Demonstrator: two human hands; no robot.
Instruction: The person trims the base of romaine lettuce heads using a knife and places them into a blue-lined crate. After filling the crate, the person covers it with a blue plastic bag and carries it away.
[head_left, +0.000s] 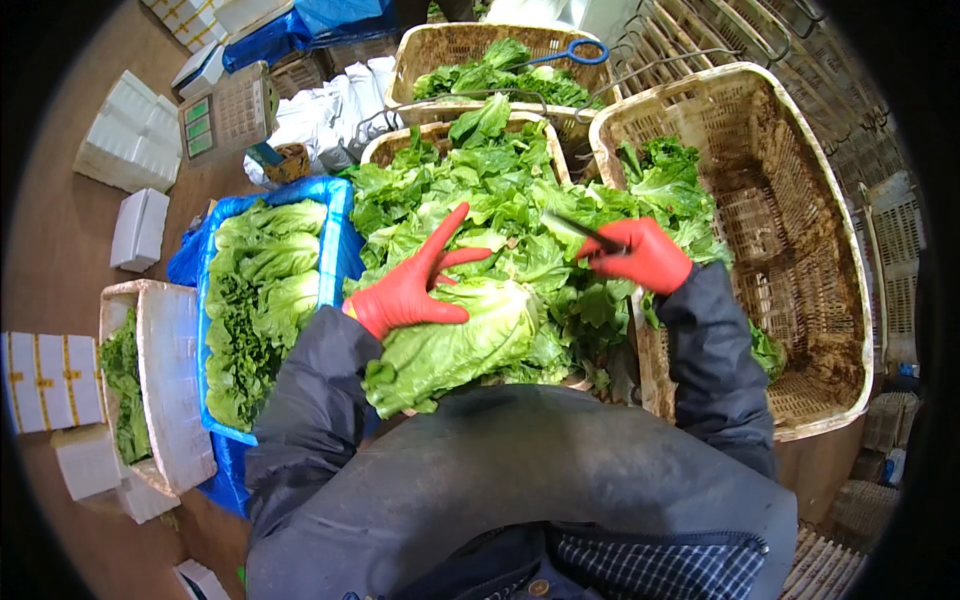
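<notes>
My left hand (409, 281), in a red glove, is spread with fingers apart at the upper side of a head of lettuce (465, 337). The thumb lies against the leaves, while the fingers point away over the pile. This lettuce lies on its side, its pale base to the right. In my right hand (643, 256), also red-gloved, is a knife (581, 231), its blade pointing up and left above a heap of loose lettuce leaves (480, 180). The blade is somewhat blurred and stands apart from the lettuce head.
To my left stands a blue-lined box (341, 247) packed with lettuce heads (285, 255). Beyond it is a white foam box (176, 390) with greens. A large dirty plastic basket (847, 247) stands at right. Behind are another basket (420, 52) and a scale (225, 112).
</notes>
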